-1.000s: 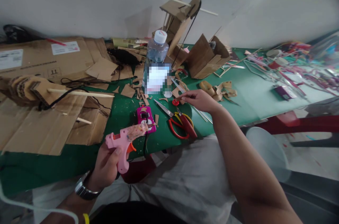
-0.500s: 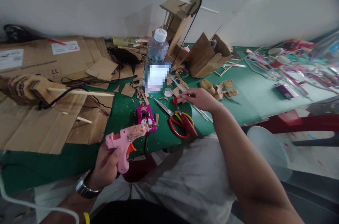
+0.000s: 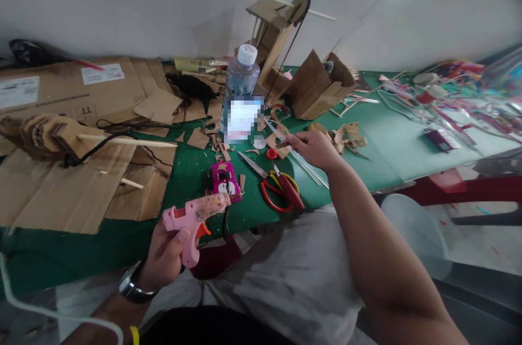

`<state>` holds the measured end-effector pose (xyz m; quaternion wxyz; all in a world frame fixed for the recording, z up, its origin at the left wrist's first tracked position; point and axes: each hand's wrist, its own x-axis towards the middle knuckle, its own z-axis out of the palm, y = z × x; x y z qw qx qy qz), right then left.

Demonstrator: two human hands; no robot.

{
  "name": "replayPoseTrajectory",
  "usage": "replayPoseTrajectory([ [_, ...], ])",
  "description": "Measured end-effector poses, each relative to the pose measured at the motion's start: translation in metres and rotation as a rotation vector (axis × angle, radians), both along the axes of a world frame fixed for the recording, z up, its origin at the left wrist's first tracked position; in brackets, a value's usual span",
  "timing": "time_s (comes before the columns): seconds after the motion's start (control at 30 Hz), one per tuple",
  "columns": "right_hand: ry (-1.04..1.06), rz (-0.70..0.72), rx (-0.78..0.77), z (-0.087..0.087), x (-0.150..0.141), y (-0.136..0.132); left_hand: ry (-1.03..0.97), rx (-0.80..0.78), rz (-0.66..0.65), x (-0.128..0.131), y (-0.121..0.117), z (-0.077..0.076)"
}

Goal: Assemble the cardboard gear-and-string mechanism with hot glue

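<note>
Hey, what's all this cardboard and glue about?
Someone sits at a green table, holding a pink glue gun in the left hand. The right hand pinches a small brown piece above the scraps. Scissors, a clear bottle and a cardboard model with a wheel on top are also on the table.

The cardboard box (image 3: 134,81) bears a framed sign (image 3: 86,111), seemingly paired arrows, and a dark line of print (image 3: 63,100) perhaps ending in "MM". Its white labels (image 3: 102,74) and the bottle's cap (image 3: 247,52) carry unreadable print.
</note>
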<state>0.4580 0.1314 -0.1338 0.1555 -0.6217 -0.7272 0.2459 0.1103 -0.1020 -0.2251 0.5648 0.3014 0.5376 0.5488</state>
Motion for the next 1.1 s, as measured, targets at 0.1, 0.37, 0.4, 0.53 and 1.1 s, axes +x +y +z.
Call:
replayPoseTrajectory([
  [0.1,-0.002,0.001,0.014,-0.001,0.002,0.001,0.037,0.036,-0.018,0.001,0.002,0.005],
  [0.37,-0.005,0.020,0.013,-0.001,0.003,0.001,0.090,0.117,-0.057,0.004,0.008,0.015],
  [0.4,-0.007,0.020,0.010,-0.001,0.002,0.001,0.099,0.115,-0.062,0.005,0.008,0.015],
  [0.53,-0.033,0.016,-0.030,-0.004,0.001,0.002,0.130,0.097,-0.075,0.002,0.007,0.013],
  [1.1,-0.130,0.068,-0.034,-0.022,-0.004,0.010,0.083,0.078,-0.121,0.002,0.003,0.010],
])
